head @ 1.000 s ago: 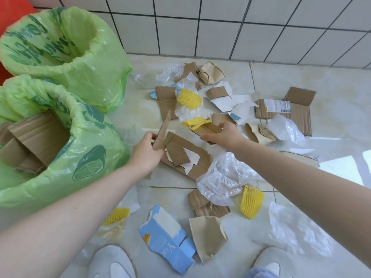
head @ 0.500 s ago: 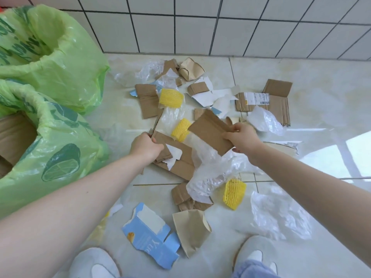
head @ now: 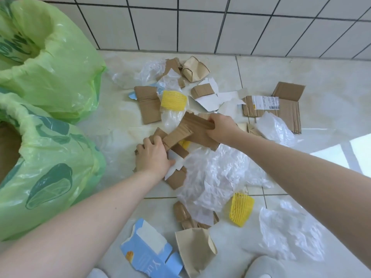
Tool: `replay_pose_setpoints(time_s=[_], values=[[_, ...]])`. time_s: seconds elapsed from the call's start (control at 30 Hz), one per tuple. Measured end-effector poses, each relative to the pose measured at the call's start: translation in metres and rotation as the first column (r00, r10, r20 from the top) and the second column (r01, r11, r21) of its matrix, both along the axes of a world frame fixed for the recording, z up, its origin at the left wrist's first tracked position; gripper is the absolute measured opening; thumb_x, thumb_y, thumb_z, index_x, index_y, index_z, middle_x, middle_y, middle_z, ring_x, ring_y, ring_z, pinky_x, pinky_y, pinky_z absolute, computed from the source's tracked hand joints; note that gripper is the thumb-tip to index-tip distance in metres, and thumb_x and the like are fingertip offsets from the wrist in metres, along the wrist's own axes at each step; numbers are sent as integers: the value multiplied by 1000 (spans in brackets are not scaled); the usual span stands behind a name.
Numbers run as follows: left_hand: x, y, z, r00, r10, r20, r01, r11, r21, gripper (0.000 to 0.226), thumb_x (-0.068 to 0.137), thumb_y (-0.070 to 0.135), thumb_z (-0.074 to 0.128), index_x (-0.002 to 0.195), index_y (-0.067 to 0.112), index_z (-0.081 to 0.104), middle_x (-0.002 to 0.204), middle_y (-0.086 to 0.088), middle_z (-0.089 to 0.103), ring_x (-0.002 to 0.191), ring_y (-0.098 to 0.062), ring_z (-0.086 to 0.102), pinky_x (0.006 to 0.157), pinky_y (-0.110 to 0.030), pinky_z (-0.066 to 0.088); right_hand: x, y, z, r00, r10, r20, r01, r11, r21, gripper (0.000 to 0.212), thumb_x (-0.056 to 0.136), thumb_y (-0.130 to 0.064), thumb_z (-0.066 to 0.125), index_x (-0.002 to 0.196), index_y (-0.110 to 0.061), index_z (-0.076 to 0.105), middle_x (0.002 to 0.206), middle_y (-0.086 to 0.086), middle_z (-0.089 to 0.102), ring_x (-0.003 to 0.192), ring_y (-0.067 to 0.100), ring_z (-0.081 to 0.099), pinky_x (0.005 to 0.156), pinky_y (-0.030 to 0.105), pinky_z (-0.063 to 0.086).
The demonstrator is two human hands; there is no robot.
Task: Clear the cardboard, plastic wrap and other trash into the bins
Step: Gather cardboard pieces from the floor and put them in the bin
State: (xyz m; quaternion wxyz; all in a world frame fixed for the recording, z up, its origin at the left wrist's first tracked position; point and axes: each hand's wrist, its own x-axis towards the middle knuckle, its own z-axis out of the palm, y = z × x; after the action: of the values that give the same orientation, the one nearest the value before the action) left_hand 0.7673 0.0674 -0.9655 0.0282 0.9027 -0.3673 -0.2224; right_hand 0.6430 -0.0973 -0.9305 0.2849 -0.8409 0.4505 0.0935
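Note:
Torn trash is scattered over the tiled floor. My right hand (head: 219,128) grips a brown cardboard piece (head: 192,125) and holds it over the middle of the pile. My left hand (head: 153,156) is closed on a stack of cardboard scraps (head: 176,177) lying on the floor just left of it. Crumpled clear plastic wrap (head: 212,177) lies below my right hand. Two bins lined with green bags stand at the left: the near bin (head: 50,167) holds cardboard, and the far bin (head: 50,63) is behind it.
Yellow foam nets (head: 173,100) (head: 241,206), a torn blue carton (head: 148,253), a beige paper piece (head: 195,249), a labelled cardboard flap (head: 279,103) and more plastic (head: 289,237) lie around. My shoes show at the bottom edge. A tiled wall (head: 200,27) closes the far side.
My right hand carried its cardboard piece left, toward my left hand, until it overlaps the stack there. My left hand pressed down onto the stack. The view shifted right.

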Motion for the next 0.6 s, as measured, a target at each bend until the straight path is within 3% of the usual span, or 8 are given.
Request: replay_pose_setpoints(time_s=[0.07, 0.17, 0.27, 0.33, 0.6], values=[[5, 1, -4, 997, -71, 35, 72, 997, -19, 67, 74, 37, 75, 122, 8, 39, 126, -14, 43, 115, -37, 41, 92, -39, 42, 11, -5, -5, 991, 113, -78, -118, 991, -59, 8, 82, -16, 54, 89, -14, 54, 92, 7, 47, 90, 28, 48, 66, 30, 34], [19, 0, -9, 995, -96, 8, 96, 993, -62, 59, 72, 28, 75, 118, 10, 42, 122, -11, 45, 111, -36, 43, 91, -39, 42, 22, -13, -17, 968, 184, -171, -201, 976, -87, 12, 83, -18, 54, 93, -11, 51, 93, 10, 44, 96, 30, 45, 74, 31, 31], [33, -1, -15, 992, -123, -31, 120, 988, -99, 53, 70, 21, 73, 112, 13, 43, 114, -7, 45, 106, -35, 46, 88, -39, 43, 29, -23, -26, 945, 193, -264, -222, 972, -83, 20, 84, -26, 57, 92, -11, 47, 116, 17, 46, 113, 38, 40, 94, 42, 37], [40, -1, -17, 990, -124, -64, 116, 987, -108, 52, 70, 15, 72, 113, 13, 43, 114, -7, 44, 105, -35, 45, 88, -38, 42, 29, -28, -28, 933, 181, -310, -212, 975, -72, 28, 85, -29, 60, 104, -10, 53, 131, 16, 36, 123, 42, 31, 103, 49, 33], [45, 0, -9, 980, -15, -201, -12, 991, -136, 57, 68, 8, 72, 117, 12, 43, 113, -11, 41, 106, -35, 43, 82, -34, 37, 29, -35, -20, 951, 161, -263, -193, 976, -99, 40, 83, -33, 66, 117, -14, 58, 126, 14, 40, 116, 37, 37, 92, 40, 36]])
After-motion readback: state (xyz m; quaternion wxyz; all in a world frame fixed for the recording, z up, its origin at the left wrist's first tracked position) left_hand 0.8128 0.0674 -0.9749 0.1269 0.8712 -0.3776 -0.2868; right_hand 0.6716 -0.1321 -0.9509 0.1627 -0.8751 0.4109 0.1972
